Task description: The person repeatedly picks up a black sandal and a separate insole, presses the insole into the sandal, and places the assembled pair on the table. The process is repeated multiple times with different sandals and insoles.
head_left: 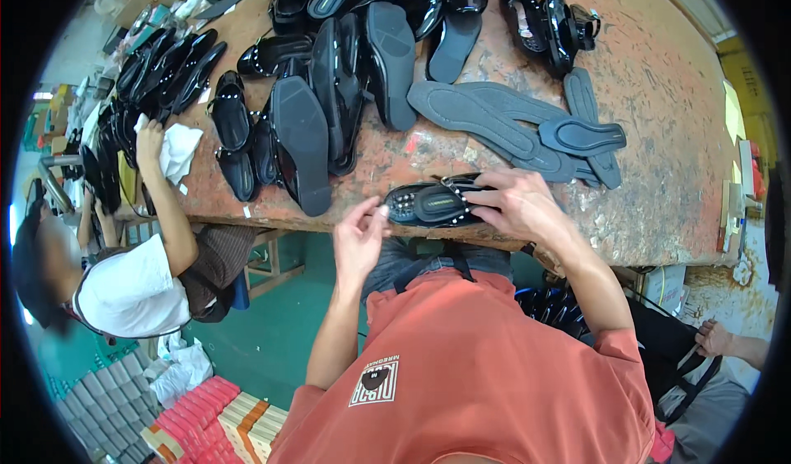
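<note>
A black shiny shoe (pixel 428 204) with a studded strap and pale studs lies on its sole at the table's front edge, its opening facing up. My right hand (pixel 519 204) reaches over its right end, fingers bent round the strap and upper. Beside the shoe's left end is my left hand (pixel 361 229), its fingers curled and thumb and forefinger drawn together. A small pale spot shows at those fingertips; whether it is a held thing cannot be made out. Just beyond the shoe lie several loose grey insoles (pixel 478 118), partly overlapping.
Many black shoes (pixel 301 138) crowd the worn wooden table (pixel 659 159) at the back and left. At left, a co-worker in a white shirt (pixel 136 291) reaches toward shoes and a white cloth (pixel 179 151). Another person's hand (pixel 715 338) shows at right. Pink bundles (pixel 194 419) stand lower left.
</note>
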{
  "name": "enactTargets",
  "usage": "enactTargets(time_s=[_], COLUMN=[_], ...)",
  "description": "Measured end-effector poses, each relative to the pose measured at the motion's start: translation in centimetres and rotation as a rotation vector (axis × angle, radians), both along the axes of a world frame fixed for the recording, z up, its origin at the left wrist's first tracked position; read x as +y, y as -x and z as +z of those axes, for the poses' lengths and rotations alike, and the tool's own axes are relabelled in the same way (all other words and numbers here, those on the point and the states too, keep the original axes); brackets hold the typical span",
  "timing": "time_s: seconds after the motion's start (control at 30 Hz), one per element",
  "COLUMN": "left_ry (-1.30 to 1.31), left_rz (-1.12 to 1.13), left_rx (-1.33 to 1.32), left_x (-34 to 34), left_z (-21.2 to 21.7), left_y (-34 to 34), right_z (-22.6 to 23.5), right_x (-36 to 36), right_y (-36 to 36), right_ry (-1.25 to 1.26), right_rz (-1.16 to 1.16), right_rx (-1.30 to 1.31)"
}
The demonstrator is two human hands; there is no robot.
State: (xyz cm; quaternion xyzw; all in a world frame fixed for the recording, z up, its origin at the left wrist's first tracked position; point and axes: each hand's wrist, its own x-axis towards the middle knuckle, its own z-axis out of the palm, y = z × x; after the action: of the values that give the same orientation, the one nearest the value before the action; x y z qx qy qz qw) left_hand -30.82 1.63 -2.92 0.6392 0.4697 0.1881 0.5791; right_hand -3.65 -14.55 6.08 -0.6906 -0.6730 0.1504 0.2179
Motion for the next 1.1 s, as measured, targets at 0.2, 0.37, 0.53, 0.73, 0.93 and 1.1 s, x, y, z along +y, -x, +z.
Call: enactTargets(time_s=[0.2,0.37,0.53,0.73,0.93,1.1], left_ry=[0.08,0.058,0.039,-0.163,-0.396,-0.917], left_rz=[0.033,0.077,0.077,0.004,-0.135,-0.356], left_rx=[-0.15,-0.144,-0.11,0.167,0.191,0.083], left_x=[-1.8,-2.3,-2.1,0.3,0.9,2.1], left_z=[-0.5,-0.4,-0.7,-0.6,1.0,2.4], left_y=[0.7,0.4,-0.2,-2.2,-2.7,-2.4], right_z=[-2.5,-2.8,-3.3,-2.9,-0.3,-1.3], right_x=[2.8,3.4,3.9,4.1,2.4,3.0], right_y=[2.8,3.6,3.7,4.0,3.6,4.2], right_ry=[0.017,0.066,0.027,0.051,0.233,0.283], right_rz=[0.032,0.045,0.066,0.089,-0.215,-0.223], right_rx=[-0.009,-0.095,-0.123,-0.24,-0.406,-0.445])
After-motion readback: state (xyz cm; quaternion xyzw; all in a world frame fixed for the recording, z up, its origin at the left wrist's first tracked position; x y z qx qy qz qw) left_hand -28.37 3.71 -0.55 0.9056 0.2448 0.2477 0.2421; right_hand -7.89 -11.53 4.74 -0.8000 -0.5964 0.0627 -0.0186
